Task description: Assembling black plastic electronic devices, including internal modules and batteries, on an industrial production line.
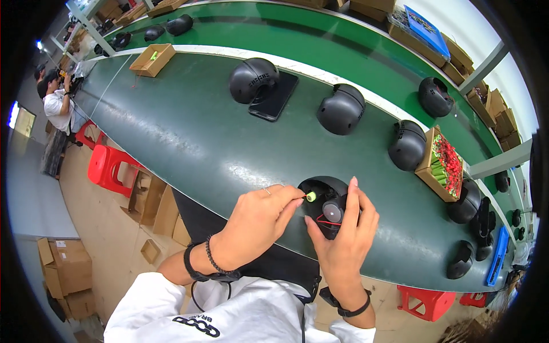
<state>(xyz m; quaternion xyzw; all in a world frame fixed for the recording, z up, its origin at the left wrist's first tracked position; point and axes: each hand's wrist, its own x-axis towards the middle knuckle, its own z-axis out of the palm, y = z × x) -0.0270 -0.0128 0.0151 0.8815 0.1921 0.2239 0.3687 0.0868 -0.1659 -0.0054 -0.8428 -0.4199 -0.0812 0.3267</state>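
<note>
In front of me on the green table sits an open black dome-shaped housing (323, 182), its hollow side up. My right hand (347, 231) steadies it, with the thumb and fingers around its right and near rim. Inside are a round grey part (331, 212) and thin red wires (327, 222). My left hand (258, 214) is closed in a pinch at the left rim, thumb and forefinger at the end of a small light-green battery (311, 196). Part of the battery is hidden by the housing and fingertips.
Several black housings (341, 110) stand farther back, one beside a dark phone (275, 97). A cardboard box (445, 166) of green batteries with red wires is at right, near a blue tray (497, 257). Behind runs a green conveyor belt (320, 46). Red stools (111, 170) stand below the left edge.
</note>
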